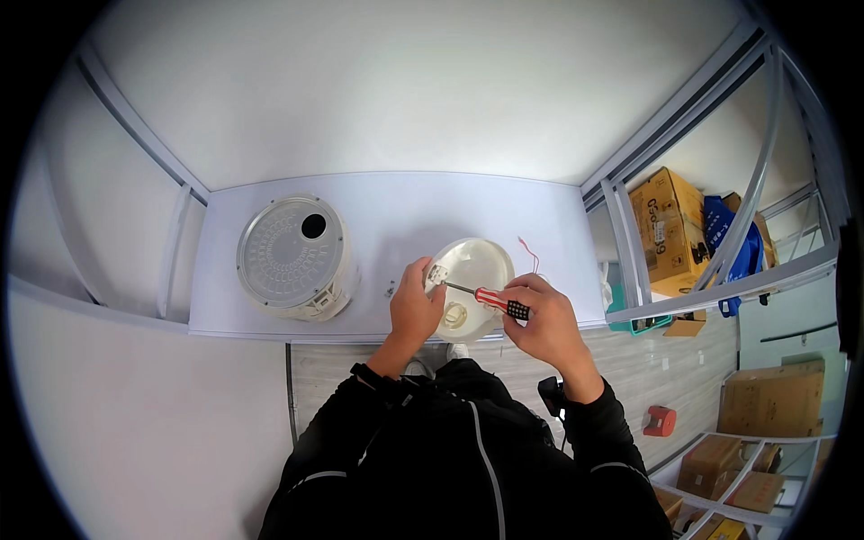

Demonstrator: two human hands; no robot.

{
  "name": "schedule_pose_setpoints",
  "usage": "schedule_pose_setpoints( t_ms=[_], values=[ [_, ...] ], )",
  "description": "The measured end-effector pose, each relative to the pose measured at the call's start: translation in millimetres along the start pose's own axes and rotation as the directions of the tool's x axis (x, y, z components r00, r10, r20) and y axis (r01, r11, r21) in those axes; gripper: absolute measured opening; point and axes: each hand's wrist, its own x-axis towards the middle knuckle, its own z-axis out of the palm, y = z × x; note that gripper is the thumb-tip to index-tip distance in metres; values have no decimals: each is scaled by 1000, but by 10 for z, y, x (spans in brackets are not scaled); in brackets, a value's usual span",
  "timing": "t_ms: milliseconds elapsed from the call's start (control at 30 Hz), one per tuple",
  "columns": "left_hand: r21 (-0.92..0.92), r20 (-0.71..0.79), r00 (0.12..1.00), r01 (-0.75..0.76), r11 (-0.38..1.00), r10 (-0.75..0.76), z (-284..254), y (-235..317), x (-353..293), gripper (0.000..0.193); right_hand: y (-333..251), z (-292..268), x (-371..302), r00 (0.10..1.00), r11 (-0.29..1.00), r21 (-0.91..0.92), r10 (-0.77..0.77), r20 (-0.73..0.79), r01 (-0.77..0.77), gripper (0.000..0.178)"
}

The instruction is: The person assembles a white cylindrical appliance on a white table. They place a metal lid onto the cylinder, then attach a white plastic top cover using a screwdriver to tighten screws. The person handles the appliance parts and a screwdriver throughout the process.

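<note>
A shallow, round cream-white plastic housing (pixel 481 261) is tipped up at the front of the white table. My left hand (pixel 417 306) is closed at its left rim, thumb and fingers around a small white fitting (pixel 436 275). In my right hand (pixel 544 319) is a screwdriver (pixel 493 300) with a red, white and black handle. Its shaft points left and its tip meets the fitting beside my left thumb; the exact contact is too small to make out. Thin red wires (pixel 531 252) stick out behind the housing on the right.
A round white appliance body (pixel 337 279) with a grey dotted top and a dark hole stands at the left. Small metal pieces (pixel 391 288) lie beside my left hand. Metal frame posts (pixel 627 243) rise at the right, with cardboard boxes (pixel 666 225) beyond. A red stool (pixel 660 421) is on the floor.
</note>
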Motion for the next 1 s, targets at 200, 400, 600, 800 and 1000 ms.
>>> schedule_pose_setpoints(
  t_ms=[200,400,600,800,1000],
  values=[
    [44,-27,1000,-15,999,16,-13,24,-6,55,-144,-66,-12,999,999,33,34,18,-34,40],
    [60,-46,997,-58,997,61,-22,14,-5,56,-152,-90,-25,1000,999,41,7,-26,-6,45],
    [65,-40,997,-69,995,71,-34,111,-5,58,-114,-55,-21,998,983,-177,46,-44,-53,39],
    [71,-54,994,-92,993,96,-20,137,-10,59,-220,-84,-56,996,982,-184,37,-81,-51,46],
    [85,-54,996,-61,995,65,1,192,-1,58,-150,-47,-86,968,988,13,-151,-202,156,50]
  ],
)
